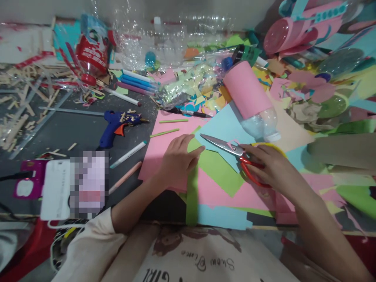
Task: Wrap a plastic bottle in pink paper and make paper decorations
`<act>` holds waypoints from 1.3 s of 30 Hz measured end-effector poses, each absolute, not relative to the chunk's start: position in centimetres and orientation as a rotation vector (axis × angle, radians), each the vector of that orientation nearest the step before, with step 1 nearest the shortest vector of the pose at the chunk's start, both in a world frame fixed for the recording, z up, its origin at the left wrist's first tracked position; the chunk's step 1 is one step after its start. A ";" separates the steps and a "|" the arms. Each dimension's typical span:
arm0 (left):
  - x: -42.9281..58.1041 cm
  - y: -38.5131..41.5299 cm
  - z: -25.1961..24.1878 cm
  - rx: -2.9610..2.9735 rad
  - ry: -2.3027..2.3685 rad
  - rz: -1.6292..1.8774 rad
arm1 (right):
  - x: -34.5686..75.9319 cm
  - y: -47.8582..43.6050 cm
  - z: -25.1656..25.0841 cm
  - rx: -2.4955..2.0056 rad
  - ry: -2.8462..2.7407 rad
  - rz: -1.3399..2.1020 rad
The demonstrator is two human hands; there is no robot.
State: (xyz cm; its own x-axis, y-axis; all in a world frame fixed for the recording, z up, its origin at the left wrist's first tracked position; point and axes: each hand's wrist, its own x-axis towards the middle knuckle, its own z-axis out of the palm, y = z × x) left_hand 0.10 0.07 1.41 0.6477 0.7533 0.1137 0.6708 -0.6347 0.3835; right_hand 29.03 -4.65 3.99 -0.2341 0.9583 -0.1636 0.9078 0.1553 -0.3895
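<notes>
My right hand [268, 166] is wrapped round the red handles of a pair of scissors [219, 144], whose blades point left and look closed. My left hand [179, 156] rests over a pink sheet [151, 156], fingers stretched toward the blade tips, touching or just above a green strip [192, 196]. Under the scissors lie a light blue sheet [223, 121] and a green sheet [226, 176]. Two thin green strips [173, 121] lie on the pink sheet above my left hand. A bottle wrapped in pink paper [248, 90] lies just beyond the blue sheet.
A blue glue gun [113, 127], several markers [129, 154] and a white power strip [55, 190] are on the left. Wooden stick pieces [22, 100] cover the far left. Clear plastic bottles [173, 43] and paper scraps lie at the back; more papers lie right.
</notes>
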 end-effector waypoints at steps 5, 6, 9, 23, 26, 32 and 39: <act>-0.6 0.9 2.3 2.224 1.112 0.522 | 27.5 -5.1 6.4 -1.879 -2.244 0.418; -0.7 1.0 2.4 2.153 1.088 0.581 | 26.7 -5.0 6.9 -1.885 -2.184 0.404; -0.8 1.1 2.4 2.003 0.942 0.745 | 23.5 -4.2 7.4 -1.704 -2.110 0.771; 0.1 0.5 2.4 1.357 0.897 0.591 | 18.4 -1.5 3.0 -1.526 -0.929 1.272; 0.1 0.7 2.6 1.262 0.992 0.638 | 18.9 -1.0 2.5 -1.464 -0.784 1.139; 0.0 0.9 3.0 1.217 0.991 0.673 | 17.8 -1.4 2.2 -1.269 -1.002 1.644; -0.6 1.5 2.6 0.971 1.052 0.875 | 17.3 -1.3 2.0 -1.314 -0.838 1.614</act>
